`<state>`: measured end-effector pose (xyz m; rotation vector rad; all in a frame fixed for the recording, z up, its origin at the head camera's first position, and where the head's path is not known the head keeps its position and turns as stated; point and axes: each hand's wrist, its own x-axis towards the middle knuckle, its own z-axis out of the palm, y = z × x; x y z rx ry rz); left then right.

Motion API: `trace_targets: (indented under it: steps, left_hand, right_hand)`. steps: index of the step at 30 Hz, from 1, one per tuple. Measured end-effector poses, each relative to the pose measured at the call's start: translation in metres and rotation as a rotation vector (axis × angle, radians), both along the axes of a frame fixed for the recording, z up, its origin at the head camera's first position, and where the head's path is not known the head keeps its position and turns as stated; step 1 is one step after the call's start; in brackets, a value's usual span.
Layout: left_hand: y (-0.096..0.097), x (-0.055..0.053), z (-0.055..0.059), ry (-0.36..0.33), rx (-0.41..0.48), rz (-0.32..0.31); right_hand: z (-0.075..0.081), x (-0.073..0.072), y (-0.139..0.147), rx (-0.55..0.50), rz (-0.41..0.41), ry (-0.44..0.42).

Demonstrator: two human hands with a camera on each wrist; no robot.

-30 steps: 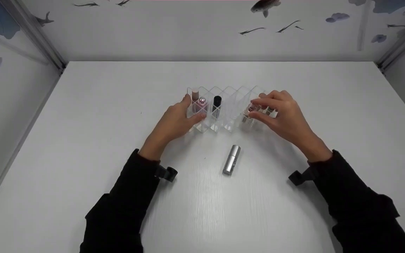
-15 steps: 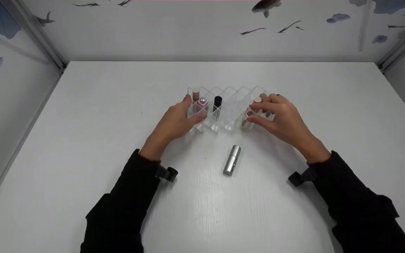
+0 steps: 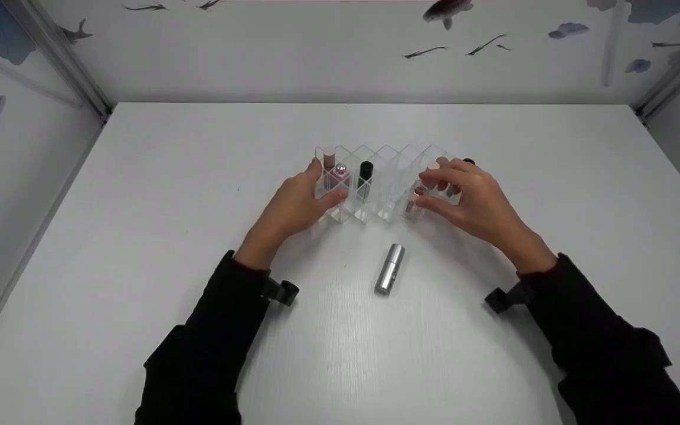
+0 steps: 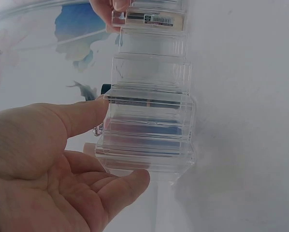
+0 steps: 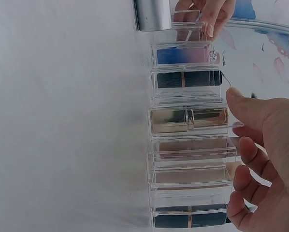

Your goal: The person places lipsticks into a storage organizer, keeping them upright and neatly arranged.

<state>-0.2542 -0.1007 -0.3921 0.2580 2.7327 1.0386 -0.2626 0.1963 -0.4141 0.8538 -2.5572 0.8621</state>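
A clear plastic lipstick organizer with diamond-shaped slots stands on the white table. My left hand holds its left end, thumb in front and fingers behind. At the right end is my right hand. Its thumb and index finger are spread on either side of the top of a gold lipstick tube, which sits down in a slot; the right wrist view shows a small gap beside the thumb. On the left, a pink bottle with a shiny ball top and a black-capped tube stand in slots.
A silver tube lies on the table in front of the organizer. A pale-capped tube fills the far left slot. More tubes, one with a dark cap, sit behind my right hand. White panels with fish prints border the table.
My right hand has lowered slightly and shifted a little left, its thumb and index finger parting around the gold lipstick tube. The left hand and silver tube have stayed put.
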Motion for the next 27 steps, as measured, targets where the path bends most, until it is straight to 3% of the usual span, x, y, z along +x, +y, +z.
trace_targets:
  steps: [7, 11, 24, 27]
  left_hand:
    - [0.001, -0.001, -0.001, 0.0, -0.003, 0.0]
    - [0.001, -0.001, -0.001, -0.001, -0.007, 0.0]
    - [0.001, -0.001, 0.0, 0.014, -0.025, -0.005]
    - [0.001, 0.0, 0.0, 0.014, -0.022, -0.003]
  right_hand:
    - [0.004, 0.0, 0.002, -0.06, 0.002, 0.013]
    - [0.008, -0.001, 0.004, -0.068, -0.041, 0.018]
    - [0.012, -0.004, 0.011, -0.033, -0.178, -0.107]
    - [0.012, -0.005, 0.013, -0.022, -0.202, -0.171]
